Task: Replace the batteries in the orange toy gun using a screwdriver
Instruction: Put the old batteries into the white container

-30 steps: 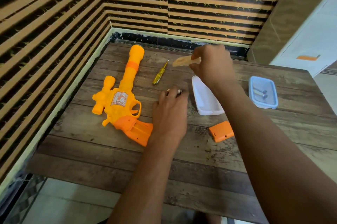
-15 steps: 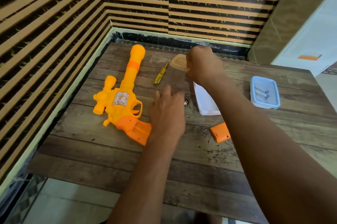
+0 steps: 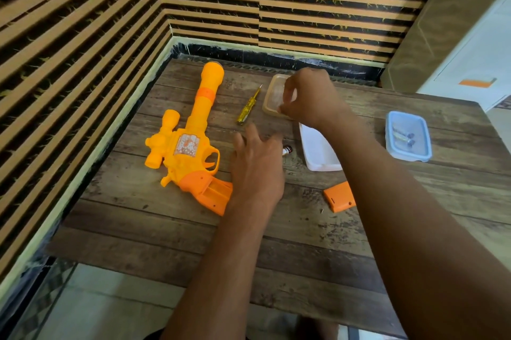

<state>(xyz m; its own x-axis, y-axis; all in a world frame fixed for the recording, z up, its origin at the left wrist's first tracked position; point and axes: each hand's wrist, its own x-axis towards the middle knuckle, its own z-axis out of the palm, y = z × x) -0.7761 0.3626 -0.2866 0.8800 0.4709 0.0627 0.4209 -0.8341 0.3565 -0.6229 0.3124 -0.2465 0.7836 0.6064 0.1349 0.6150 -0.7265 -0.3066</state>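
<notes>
The orange toy gun [image 3: 190,143] lies on its side on the wooden table [image 3: 193,237], its grip compartment open. Its orange battery cover [image 3: 339,196] lies loose to the right. A yellow screwdriver [image 3: 248,105] rests beyond the trigger. My left hand [image 3: 257,168] lies flat on the table with spread fingers, beside a battery [image 3: 287,150] whose end peeks out. My right hand [image 3: 307,96] grips the edge of a beige-rimmed clear container [image 3: 273,96] set on the table at the back.
A white tray [image 3: 318,149] lies under my right wrist. A blue-rimmed box [image 3: 408,135] holding batteries stands at the right. Striped walls close in on the left and back; the table's front edge drops to a tiled floor.
My right hand moved the beige container from held up on edge to flat on the table. My left hand let go of the battery, which now lies beside it.
</notes>
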